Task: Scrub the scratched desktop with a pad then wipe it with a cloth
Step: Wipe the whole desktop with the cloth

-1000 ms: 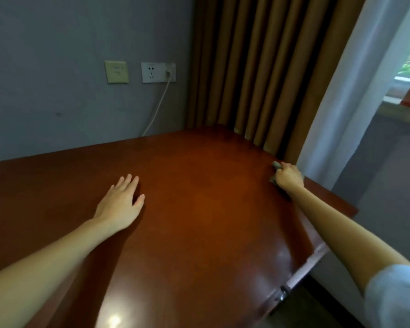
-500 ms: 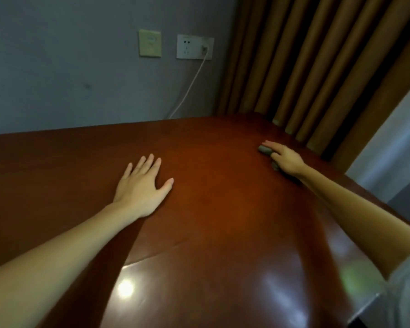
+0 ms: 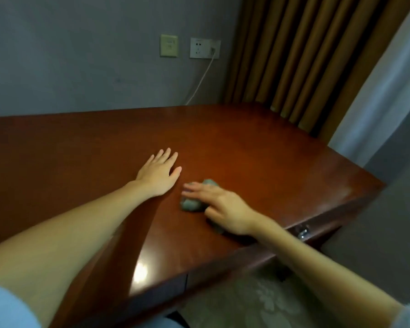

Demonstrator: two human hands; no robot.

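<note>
Two hands were on the bench (image 3: 270, 150). The left hand (image 3: 160, 174) lay flat, palm down, fingers straight and close together, grip open and holding nothing, the same pose as half a second earlier. The right hand (image 3: 223, 207) had moved. Earlier it was at the far right edge by the brown curtain (image 3: 305, 55); now it was near the middle of the bench, just right of the left hand and a bit nearer. Its fingers stretched almost straight across the grey-green pad (image 3: 191, 205), a loose open grip pressing it onto the wood rather than curling round it; blur hid the fingertips. The pad lay on the bench under that hand, with bits showing left of the palm and by the wrist. On the far wall were a white socket (image 3: 204, 48) with a cable (image 3: 200, 84) plugged in and a beige switch plate (image 3: 169, 45) to its left.
</note>
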